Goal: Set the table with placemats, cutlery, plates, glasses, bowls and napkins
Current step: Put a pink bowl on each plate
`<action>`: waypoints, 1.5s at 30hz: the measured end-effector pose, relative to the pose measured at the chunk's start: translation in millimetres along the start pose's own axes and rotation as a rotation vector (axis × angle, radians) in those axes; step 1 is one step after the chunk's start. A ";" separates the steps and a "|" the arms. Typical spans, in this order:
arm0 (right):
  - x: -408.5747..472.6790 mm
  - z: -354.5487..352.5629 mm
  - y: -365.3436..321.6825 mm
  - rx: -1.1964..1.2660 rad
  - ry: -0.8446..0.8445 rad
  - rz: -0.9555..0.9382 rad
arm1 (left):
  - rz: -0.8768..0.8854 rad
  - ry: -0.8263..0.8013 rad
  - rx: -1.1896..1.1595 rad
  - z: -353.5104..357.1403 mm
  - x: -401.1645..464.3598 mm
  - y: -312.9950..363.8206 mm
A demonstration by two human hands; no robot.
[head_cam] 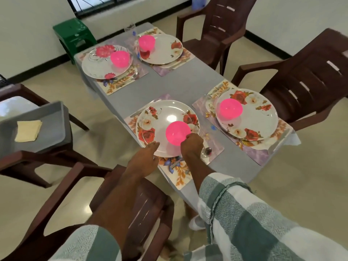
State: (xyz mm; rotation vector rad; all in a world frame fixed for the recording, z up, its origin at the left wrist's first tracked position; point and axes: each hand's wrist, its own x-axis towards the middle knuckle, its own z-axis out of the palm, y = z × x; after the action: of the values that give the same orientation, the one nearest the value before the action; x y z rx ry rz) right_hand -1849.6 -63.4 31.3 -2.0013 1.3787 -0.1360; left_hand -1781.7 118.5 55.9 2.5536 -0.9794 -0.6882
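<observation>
Pink bowl (178,133) is sitting on the near flowered plate (165,127), toward the side of the plate that is closest to the person. The right hand (192,146) is touching the bowl's near right edge, and its fingers (189,137) are curling onto the rim, so it looks like they are pinching it, though the blur is making this hard to be sure of. The bowl is lying just ahead and a little left of those fingers. It is round, so it has no long side to line up.

The left hand (144,159) is resting at the near left rim of the same plate, with its fingers fairly straight and not wrapping round anything. The right hand is the nearer one to the bowl, so it seems the better one to nudge or let go of it.

The bowl is bright pink, smooth and shiny, likely light plastic. The plate is lying on a flowered placemat (177,172) at the near edge of the grey counter (180,81). Right of the plate, a spoon (207,152) is lying on the mat.

Three other plates on the counter are each holding a pink bowl too. Left of the near plate, well apart, folded napkins (28,130) are waiting in a grey tray (52,117) on a chair, so they are probably next.
</observation>
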 end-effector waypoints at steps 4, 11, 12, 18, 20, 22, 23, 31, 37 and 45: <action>12.8 6.0 1.7 0.026 -0.003 0.059 | 0.003 -0.071 -0.019 7.0 20.2 1.3; 13.9 9.8 15.7 0.088 0.051 0.040 | 0.008 -0.140 -0.007 12.6 40.4 5.9; 12.0 8.7 18.8 0.029 0.052 -0.020 | 0.008 -0.141 -0.008 13.3 42.0 5.5; 16.0 6.6 24.1 -0.248 -0.052 -0.468 | 0.011 -0.135 -0.031 12.2 49.2 5.5; 22.5 9.1 16.2 -0.333 -0.115 -0.558 | 0.008 -0.134 -0.023 12.2 50.7 3.3; 28.0 11.6 8.0 -0.385 -0.161 -0.593 | -0.004 -0.134 -0.014 12.1 51.6 -0.4; 29.9 13.2 5.1 -0.424 -0.178 -0.609 | -0.016 -0.132 -0.012 11.9 51.2 -2.2; 48.9 7.4 -2.2 -0.566 -0.201 -0.645 | -0.078 -0.107 0.019 12.6 48.0 -6.8; 52.9 7.0 0.8 -0.541 -0.167 -0.689 | -0.076 -0.081 0.054 4.0 52.4 2.6; 26.0 14.4 3.0 -0.470 -0.168 -0.984 | -0.123 0.018 0.085 -16.7 11.3 -7.7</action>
State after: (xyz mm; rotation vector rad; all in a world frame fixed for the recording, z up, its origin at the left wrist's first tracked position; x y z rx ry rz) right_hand -1834.3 -79.3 11.1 -2.8495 0.2195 -0.0757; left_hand -1761.2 118.2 62.8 2.7074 -0.8698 -0.6687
